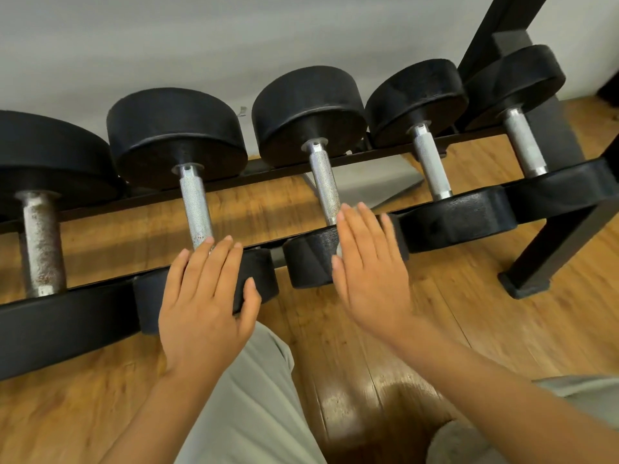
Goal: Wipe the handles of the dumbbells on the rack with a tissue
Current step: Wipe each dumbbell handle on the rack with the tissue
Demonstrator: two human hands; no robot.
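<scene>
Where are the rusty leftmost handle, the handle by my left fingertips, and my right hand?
Rusty leftmost handle (41, 242): head view, middle of the pitted shaft.
Handle by the left fingertips (196, 204): head view, knurled middle of the shaft.
Right hand (370, 272): head view, back of the hand.

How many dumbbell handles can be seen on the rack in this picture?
5. From left to right: a rusty handle, a handle above the left hand, a handle beside the right hand, then two more. Others may lie outside the frame.

five dumbbells, one rack, two hands
</scene>
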